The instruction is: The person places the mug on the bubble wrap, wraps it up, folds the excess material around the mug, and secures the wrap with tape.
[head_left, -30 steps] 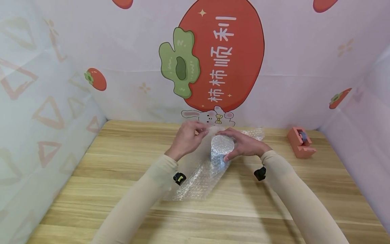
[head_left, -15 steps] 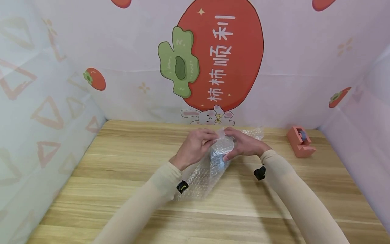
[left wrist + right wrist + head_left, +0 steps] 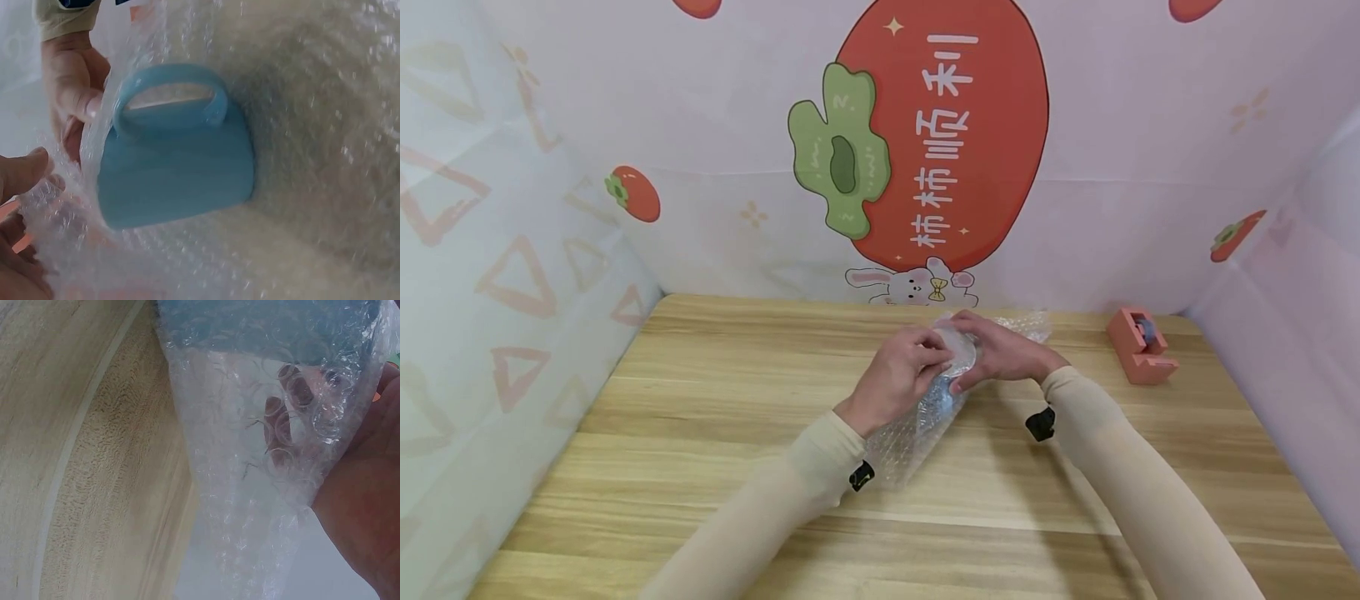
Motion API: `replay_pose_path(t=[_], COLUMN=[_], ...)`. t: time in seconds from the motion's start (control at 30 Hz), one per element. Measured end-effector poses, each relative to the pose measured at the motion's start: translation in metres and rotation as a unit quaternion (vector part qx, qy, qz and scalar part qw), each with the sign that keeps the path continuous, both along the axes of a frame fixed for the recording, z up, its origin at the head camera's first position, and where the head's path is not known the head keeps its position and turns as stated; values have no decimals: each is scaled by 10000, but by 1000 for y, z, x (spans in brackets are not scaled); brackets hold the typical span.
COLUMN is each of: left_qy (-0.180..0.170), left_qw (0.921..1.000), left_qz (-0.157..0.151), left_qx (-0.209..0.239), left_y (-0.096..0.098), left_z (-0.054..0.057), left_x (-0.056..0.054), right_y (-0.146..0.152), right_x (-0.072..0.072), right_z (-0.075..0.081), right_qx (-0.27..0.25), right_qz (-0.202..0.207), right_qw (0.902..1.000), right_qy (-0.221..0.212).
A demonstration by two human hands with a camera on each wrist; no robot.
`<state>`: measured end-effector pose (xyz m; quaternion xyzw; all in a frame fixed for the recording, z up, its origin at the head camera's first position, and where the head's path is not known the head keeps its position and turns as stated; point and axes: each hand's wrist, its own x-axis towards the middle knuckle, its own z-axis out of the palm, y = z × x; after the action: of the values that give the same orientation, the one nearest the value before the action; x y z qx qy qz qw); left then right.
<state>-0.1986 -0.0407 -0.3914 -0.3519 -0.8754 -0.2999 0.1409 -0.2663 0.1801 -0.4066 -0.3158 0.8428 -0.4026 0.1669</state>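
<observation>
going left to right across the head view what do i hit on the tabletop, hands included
Left hand, bubble-wrapped blue mug, right hand, pink tape dispenser.

The left hand (image 3: 893, 377) is closer to the grip of the right hand (image 3: 1006, 350); its fingers, previously clear of the round end of the mug (image 3: 178, 169), now lie over it. Bubble wrap (image 3: 895, 448) is drawn across that end. Left of the grip, its spread is narrower.
</observation>
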Motion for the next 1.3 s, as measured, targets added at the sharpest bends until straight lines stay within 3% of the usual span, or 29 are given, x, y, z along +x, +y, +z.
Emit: replay_pose_path(t=[0.57, 0.9, 1.2, 1.3], left_qy=[-239, -106, -613, -653], left_qw=[9982, 9993, 9976, 9973], left_qz=[494, 358, 294, 316], left_qx=[233, -51, 103, 116], left_y=[15, 13, 9, 10], left_z=[-18, -25, -26, -26], left_x=[11, 12, 11, 11], right_y=[1, 1, 6, 12], right_x=[1, 1, 9, 14], right_z=[-3, -3, 3, 7], right_qx=[56, 319, 1221, 1219], right_qz=[31, -110, -482, -557], right_qw=[9999, 9978, 9842, 9839], right_qy=[133, 565, 1190, 1182])
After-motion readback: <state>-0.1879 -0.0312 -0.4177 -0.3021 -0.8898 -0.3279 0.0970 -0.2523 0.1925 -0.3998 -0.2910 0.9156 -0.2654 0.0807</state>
